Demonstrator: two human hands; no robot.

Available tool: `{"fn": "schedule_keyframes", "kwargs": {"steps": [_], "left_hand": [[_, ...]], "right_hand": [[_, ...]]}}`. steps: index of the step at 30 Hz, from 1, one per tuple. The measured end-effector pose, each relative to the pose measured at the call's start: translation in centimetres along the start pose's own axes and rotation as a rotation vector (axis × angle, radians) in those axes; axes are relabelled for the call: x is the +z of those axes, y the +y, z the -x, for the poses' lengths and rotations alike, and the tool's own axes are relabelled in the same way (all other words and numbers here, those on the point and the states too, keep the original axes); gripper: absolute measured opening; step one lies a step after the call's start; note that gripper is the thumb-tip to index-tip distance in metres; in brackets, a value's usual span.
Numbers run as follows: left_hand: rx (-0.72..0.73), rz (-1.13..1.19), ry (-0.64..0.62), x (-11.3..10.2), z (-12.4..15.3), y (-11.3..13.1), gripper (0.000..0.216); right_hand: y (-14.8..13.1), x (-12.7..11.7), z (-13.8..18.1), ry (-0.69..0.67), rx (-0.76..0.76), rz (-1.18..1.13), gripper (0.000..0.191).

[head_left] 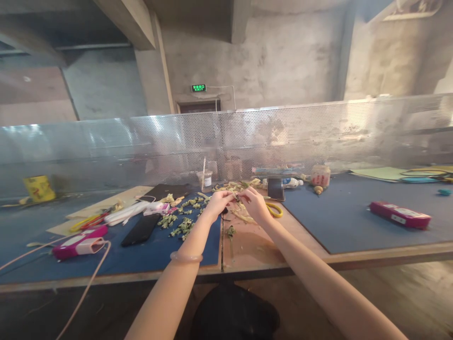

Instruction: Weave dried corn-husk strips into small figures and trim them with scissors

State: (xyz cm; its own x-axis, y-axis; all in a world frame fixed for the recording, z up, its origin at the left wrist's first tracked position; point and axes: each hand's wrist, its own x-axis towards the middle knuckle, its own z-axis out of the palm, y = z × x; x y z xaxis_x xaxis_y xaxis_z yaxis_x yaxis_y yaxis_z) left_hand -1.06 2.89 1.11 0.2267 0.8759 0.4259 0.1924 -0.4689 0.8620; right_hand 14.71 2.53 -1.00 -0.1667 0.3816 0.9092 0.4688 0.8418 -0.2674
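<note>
Perforated metal (170,141) backs the bench (262,242). Left hand (217,206) and right hand (255,206) pinch a small plant piece (237,198) between their fingers (229,195), its direction and long axis unclear.

The left forearm (172,293) is bare but for a bangle (186,258), a smooth, plain ring of pale, pinkish, faintly translucent material with a rounded edge and a soft sheen, sitting a little way up from the wrist. The right forearm (313,269) is bare along all its visible length, and the left hand (215,207) and right hand (255,206) are ungloved. Low between the forearms shows a rounded black shape (233,311), too dark to tell whether it is clothing or a seat.
</note>
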Motion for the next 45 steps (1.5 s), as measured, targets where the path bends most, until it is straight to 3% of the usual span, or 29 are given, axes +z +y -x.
{"fn": "schedule_keyframes", "kwargs": {"steps": [17, 28, 34, 45], "left_hand": [[0.013, 0.062, 0.06, 0.0, -0.1, -0.1, 0.035], [0.014, 0.022, 0.039, 0.1, 0.0, 0.2, 0.03], [0.039, 0.007, 0.009, 0.0, 0.2, 0.3, 0.034], [0.128, -0.093, 0.03, 0.1, 0.3, 0.8, 0.029]], "right_hand": [[-0.8, -0.2, 0.0, -0.021, -0.068, -0.093, 0.021], [-0.6, -0.2, -0.3, -0.015, 0.198, -0.205, 0.015], [0.0, 0.2, -0.2, -0.035, 0.264, -0.205, 0.008], [0.5, 0.1, -0.2, -0.116, 0.33, -0.099, 0.013]]}}
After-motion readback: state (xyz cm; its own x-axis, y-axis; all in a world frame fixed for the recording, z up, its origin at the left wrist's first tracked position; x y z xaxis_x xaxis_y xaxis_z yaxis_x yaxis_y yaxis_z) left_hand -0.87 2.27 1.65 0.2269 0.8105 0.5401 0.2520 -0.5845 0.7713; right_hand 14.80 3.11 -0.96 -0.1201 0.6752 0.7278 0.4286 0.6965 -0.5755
